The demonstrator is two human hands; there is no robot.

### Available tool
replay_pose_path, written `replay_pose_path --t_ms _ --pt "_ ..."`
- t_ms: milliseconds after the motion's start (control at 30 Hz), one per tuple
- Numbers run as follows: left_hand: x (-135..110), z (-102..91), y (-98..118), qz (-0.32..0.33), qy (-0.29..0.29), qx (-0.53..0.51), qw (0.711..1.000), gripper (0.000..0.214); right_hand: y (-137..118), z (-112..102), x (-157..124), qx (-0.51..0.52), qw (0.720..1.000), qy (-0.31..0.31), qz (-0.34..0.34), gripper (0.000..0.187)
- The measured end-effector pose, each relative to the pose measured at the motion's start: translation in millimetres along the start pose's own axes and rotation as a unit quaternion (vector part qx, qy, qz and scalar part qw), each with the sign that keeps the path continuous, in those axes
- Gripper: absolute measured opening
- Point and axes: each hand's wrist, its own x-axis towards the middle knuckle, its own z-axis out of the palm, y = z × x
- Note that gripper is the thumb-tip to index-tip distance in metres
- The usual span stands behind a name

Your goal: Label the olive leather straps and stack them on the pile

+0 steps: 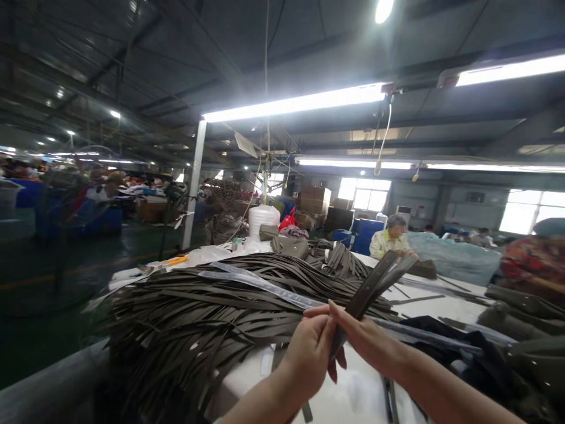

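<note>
Both my hands hold a dark olive strap (369,288) that sticks up and to the right above a white table (353,394). My left hand (309,353) is closed round the strap's lower end. My right hand (366,338) pinches the same strap just beside it, fingers closed. To the left lies a large heap of similar dark straps (198,312), with a clear plastic strip (260,285) lying across its top.
More straps and dark fabric pieces (521,330) lie at the right. A person in a yellow top (391,241) sits across the table, another person (538,259) at the far right. A white sack (263,221), fans and boxes stand behind. Green floor is at the left.
</note>
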Motion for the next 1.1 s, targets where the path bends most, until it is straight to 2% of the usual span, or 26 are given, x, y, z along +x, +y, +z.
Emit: replay_pose_path --t_ms 67,167,233,333,433,500,533,600,700,767,867,967,1033,1100 --pt "4 6.6 0 0.007 -0.005 0.002 1.0 0.064 -8 -9 -5 0.005 0.999 0.028 -0.015 0.065" --pt "7 14.7 -3 0.002 -0.011 0.012 1.0 0.062 -27 -35 -10 0.049 0.99 0.104 -0.084 0.055" --pt "9 19.2 -3 0.005 -0.015 0.018 1.0 0.063 -37 -49 -12 0.062 0.983 0.133 -0.112 0.053" --pt "14 25.5 3 0.021 -0.019 0.011 1.0 0.061 -38 -52 -17 0.041 0.991 0.093 -0.087 0.058" --pt "17 31.0 12 0.038 -0.025 0.004 0.999 0.061 -29 -39 -25 0.017 0.999 0.017 -0.022 0.069" --pt "17 33.3 14 0.042 -0.031 0.01 0.999 0.061 -25 -34 -30 0.006 1.0 0.003 -0.009 0.069" --pt "16 33.8 14 0.042 -0.033 0.014 0.998 0.061 -26 -34 -32 0.002 0.999 0.022 -0.024 0.065" --pt "15 33.6 12 0.036 -0.033 0.02 0.999 0.061 -33 -41 -35 0.009 0.99 0.112 -0.083 0.055" --pt "15 31.3 5 0.026 -0.027 0.035 0.999 0.06 -49 -60 -36 0.048 0.941 0.281 -0.181 0.053" --pt "16 29.7 3 0.022 -0.02 0.044 0.999 0.06 -56 -72 -34 0.063 0.916 0.335 -0.212 0.058" --pt "16 28.4 5 0.018 -0.011 0.049 0.999 0.06 -60 -82 -31 0.016 0.899 0.367 -0.237 0.067" --pt "15 28.3 8 0.018 -0.009 0.041 0.999 0.06 -57 -83 -29 -0.096 0.884 0.383 -0.25 0.062" --pt "15 28.2 9 0.016 -0.008 0.022 1.0 0.06 -55 -80 -27 -0.143 0.887 0.371 -0.236 0.056" --pt "14 27.8 7 0.011 -0.009 -0.003 1.0 0.06 -56 -75 -26 -0.139 0.9 0.352 -0.216 0.053"
